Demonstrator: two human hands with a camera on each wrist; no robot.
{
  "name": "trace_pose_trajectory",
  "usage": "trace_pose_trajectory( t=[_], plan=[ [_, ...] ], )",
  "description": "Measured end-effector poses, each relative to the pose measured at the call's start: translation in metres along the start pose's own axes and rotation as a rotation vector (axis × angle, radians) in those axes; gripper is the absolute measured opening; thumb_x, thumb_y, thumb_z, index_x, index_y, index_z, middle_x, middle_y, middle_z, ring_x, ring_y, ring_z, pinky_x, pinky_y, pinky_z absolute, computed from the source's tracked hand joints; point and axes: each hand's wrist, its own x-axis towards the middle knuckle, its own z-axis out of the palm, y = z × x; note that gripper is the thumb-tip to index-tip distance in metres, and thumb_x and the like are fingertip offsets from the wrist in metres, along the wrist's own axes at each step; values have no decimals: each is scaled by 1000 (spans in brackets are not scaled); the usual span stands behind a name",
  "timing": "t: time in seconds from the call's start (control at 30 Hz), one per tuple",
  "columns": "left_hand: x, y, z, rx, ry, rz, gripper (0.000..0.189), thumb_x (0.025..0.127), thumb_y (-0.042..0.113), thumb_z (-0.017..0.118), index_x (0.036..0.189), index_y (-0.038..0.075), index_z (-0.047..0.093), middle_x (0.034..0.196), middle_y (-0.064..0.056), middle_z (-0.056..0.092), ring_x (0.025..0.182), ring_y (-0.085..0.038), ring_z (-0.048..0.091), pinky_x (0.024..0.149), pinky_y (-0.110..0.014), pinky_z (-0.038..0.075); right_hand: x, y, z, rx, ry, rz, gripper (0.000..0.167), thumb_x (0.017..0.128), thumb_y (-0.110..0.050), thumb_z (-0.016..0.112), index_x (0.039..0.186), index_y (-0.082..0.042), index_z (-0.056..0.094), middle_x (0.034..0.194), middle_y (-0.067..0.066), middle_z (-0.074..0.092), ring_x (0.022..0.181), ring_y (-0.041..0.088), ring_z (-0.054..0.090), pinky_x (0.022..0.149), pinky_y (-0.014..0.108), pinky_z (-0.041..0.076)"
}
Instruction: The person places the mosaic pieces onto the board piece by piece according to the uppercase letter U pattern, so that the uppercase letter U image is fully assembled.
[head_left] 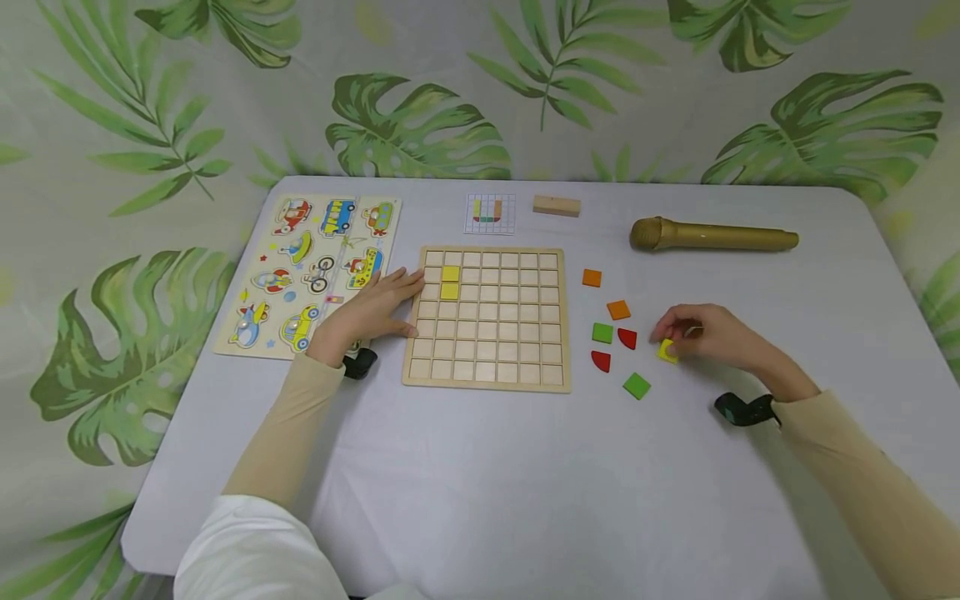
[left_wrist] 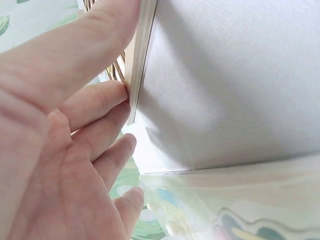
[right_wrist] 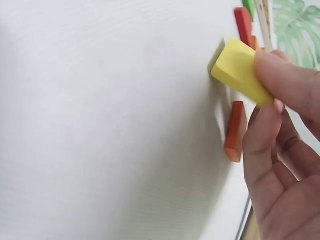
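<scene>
In the head view, my right hand [head_left: 712,335] pinches a yellow square tile [head_left: 666,351] between thumb and fingertips, at the right of the loose tiles. The right wrist view has this yellow tile [right_wrist: 239,70] tilted, with an orange tile [right_wrist: 236,132] lying behind it. My left hand [head_left: 367,310] touches the left edge of a wooden grid board [head_left: 487,388], fingers extended. Up close, its fingertips and thumb meet the board's rim [left_wrist: 141,50]. Two yellow square tiles, an upper one [head_left: 450,273] and a lower one [head_left: 449,291], sit in neighbouring cells of one column.
Between board and right hand lie orange [head_left: 592,277], green [head_left: 602,332] and red quarter-round [head_left: 627,337] tiles. Behind the board are a pattern card [head_left: 490,214] and a wooden block [head_left: 557,206]. A gold microphone [head_left: 716,237] lies back right; a vehicle puzzle [head_left: 225,343] is at left.
</scene>
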Motion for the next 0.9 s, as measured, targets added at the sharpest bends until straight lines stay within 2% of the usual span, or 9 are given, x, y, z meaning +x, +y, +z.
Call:
trace_pose_trajectory(
  t=[0.13, 0.27, 0.37, 0.7, 0.9],
  plan=[
    [0, -1, 0, -4, -1, 0, 87, 82, 30, 74, 149, 0, 27, 158, -10, 16, 144, -32, 6, 114, -52, -4, 3, -2, -4, 51, -20, 35, 16, 86, 9, 61, 97, -1, 68, 96, 8, 67, 81, 15, 55, 71, 17, 48],
    [-1, -1, 0, -7, 0, 0, 87, 82, 30, 74, 149, 0, 27, 158, -10, 16, 144, -32, 6, 114, -52, -4, 10, -7, -4, 118, -31, 77, 12, 91, -1, 61, 101, 0, 67, 99, 10, 65, 85, 17, 56, 72, 20, 49],
    [-1, -1, 0, -7, 3, 2, 87, 83, 31, 74, 150, 1, 27, 158, -9, 15, 144, -32, 6, 114, -52, -4, 19, -13, -2, 155, -26, 68, 13, 91, -6, 63, 102, 1, 67, 97, 12, 63, 83, 20, 56, 69, 23, 51],
    [-2, 0, 0, 2, 18, 17, 86, 82, 30, 74, 149, -1, 28, 158, -11, 17, 144, -34, 7, 114, -53, -2, 58, -41, 12, 246, -25, 48, 15, 90, -9, 66, 101, 1, 66, 93, 13, 63, 79, 26, 58, 68, 30, 52],
    [-2, 1, 0, 5, 19, 13, 87, 82, 30, 75, 149, 0, 28, 158, -10, 17, 144, -33, 7, 114, -54, -2, 84, -57, 24, 298, -74, 44, 17, 91, -8, 65, 103, 4, 63, 102, 17, 61, 83, 26, 59, 72, 30, 55]
  ],
)
